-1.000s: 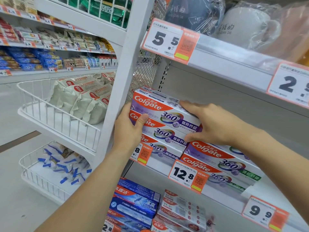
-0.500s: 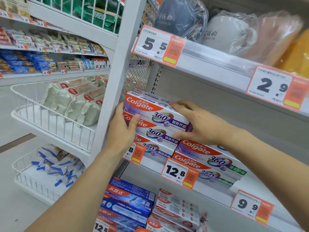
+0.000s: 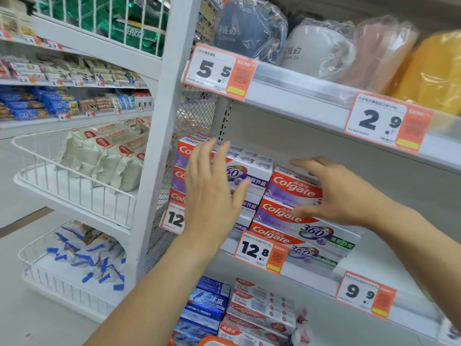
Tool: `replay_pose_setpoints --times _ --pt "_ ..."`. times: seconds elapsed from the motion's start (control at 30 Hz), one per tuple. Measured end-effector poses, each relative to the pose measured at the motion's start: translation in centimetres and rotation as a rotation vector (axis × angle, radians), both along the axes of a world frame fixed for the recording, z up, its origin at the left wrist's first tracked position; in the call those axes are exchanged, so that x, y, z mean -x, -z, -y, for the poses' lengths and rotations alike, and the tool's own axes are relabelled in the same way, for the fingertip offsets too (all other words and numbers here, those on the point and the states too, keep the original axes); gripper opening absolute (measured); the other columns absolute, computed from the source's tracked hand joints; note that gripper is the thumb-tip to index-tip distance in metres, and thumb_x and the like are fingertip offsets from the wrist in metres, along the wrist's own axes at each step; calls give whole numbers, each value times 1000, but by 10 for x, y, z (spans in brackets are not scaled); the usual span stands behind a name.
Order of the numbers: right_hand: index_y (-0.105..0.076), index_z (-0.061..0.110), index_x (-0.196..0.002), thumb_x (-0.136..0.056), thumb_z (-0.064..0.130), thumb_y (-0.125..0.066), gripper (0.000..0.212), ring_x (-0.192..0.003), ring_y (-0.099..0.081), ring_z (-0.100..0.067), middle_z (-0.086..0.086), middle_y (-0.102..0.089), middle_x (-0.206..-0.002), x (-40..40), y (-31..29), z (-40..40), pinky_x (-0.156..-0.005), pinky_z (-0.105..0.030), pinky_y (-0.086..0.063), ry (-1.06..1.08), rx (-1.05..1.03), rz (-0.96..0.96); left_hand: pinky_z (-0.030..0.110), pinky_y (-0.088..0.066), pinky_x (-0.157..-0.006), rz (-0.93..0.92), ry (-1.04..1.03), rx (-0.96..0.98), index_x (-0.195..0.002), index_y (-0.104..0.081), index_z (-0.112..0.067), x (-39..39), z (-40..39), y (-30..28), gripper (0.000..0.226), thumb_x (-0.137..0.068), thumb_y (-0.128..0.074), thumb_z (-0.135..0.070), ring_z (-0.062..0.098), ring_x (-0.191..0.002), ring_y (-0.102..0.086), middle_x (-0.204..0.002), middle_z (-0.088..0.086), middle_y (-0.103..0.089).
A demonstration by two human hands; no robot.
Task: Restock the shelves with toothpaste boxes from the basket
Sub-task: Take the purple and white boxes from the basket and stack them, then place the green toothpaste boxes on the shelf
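Change: left hand (image 3: 212,196) came off the left stack, now hovers in front, fingers straight, holding nothing; right hand (image 3: 341,193) slid onto the right stack.
Right hand: fingers spread, thumb pressing the purple-red cardboard Colgate 360° toothpaste boxes (image 3: 287,211).
Boxes: stacked flat on white metal shelf (image 3: 374,260).
Tags: orange-white price labels (image 3: 260,250) "12.8", "9.9", "5.5", "2.9".

— What carries the goods?
— A white shelf (image 3: 369,248) with price tags along its front edge.
— And what sits on it?
— A left stack of purple toothpaste boxes (image 3: 252,168) by the post, with a second stack (image 3: 291,189) just beside it on the right. The bottom boxes of that stack (image 3: 321,242) have green labels.
— Further right?
— Bare white board.
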State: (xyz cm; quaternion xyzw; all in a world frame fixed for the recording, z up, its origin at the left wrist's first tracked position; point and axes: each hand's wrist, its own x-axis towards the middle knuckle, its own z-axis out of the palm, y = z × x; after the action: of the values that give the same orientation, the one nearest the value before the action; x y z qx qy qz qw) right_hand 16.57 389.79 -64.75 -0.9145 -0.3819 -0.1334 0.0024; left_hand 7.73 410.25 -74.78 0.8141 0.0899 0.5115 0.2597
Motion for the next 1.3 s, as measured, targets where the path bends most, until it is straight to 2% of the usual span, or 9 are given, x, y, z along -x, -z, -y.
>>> replay_pose_setpoints --times 0.17,0.43,0.67,0.83,0.97,1.03,1.1,1.2,1.3 --pt "-43 41 -143 -68 37 -90 89 -104 -63 -11 6 -60 -126 -9 15 14 -93 -32 -55 -75 -113 -103 51 -11 -122 -124 67 -258 -153 -34 -22 -21 11 0 75 -90 -64 -49 31 -152 -15 -160 6 -32" --pt "-48 37 -143 -70 32 -90 84 -104 -64 -10 8 -61 -126 -14 15 18 -91 -30 -56 -107 -172 -151 61 -16 -118 -169 10 -288 -139 -51 -26 -36 24 8 66 -81 -75 -45 37 -144 -30 -145 4 -51" --pt "-43 38 -147 -74 32 -87 85 -108 -63 -12 7 -60 -130 -10 14 17 -93 -34 -56 -79 -133 -145 58 -11 -120 -146 28 -290 -142 -49 -27 -36 23 9 64 -85 -70 -48 34 -146 -26 -149 2 -48" --pt "-38 34 -148 -77 41 -81 84 -131 -48 -23 -1 -46 -146 8 19 25 -109 -50 -39 -83 -74 157 53 -21 -118 25 69 -252 -139 -52 -20 -27 30 8 56 -92 -64 -47 32 -146 -28 -148 7 -46" --pt "-65 11 -121 -84 16 -78 39 -102 -60 -23 -7 -61 -113 44 41 67 -86 -36 -51 -288 -407 367 29 -41 -95 248 281 -154 -112 -62 -6 -6 57 5 29 -90 -66 -24 20 -106 -51 -111 5 -56" --pt "-69 10 -106 -84 12 -79 24 -85 -61 -13 -1 -63 -96 64 72 97 -78 -22 -49 -279 -492 250 21 -44 -77 100 500 -108 -104 -60 -11 7 77 18 20 -91 -64 -25 11 -83 -53 -95 -6 -55" --pt "-70 14 -96 -81 16 -83 20 -73 -60 -6 4 -65 -84 75 118 129 -69 -17 -47 -166 -531 -9 28 -47 -69 -270 670 -116 -102 -57 -21 19 101 46 22 -91 -61 -40 9 -74 -54 -87 -12 -57" --pt "-70 18 -88 -76 27 -87 23 -69 -66 -7 9 -70 -80 87 212 186 -64 -24 -51 180 -546 -478 32 -48 -76 -939 808 -355 -106 -60 -23 30 136 115 34 -91 -59 -54 13 -85 -58 -99 -8 -65" --pt "-71 21 -88 -70 33 -91 29 -69 -67 -6 10 -71 -81 108 301 235 -68 -27 -52 455 -441 -752 33 -50 -85 -1379 886 -503 -112 -62 -18 38 169 186 36 -92 -62 -48 21 -100 -62 -109 1 -68"
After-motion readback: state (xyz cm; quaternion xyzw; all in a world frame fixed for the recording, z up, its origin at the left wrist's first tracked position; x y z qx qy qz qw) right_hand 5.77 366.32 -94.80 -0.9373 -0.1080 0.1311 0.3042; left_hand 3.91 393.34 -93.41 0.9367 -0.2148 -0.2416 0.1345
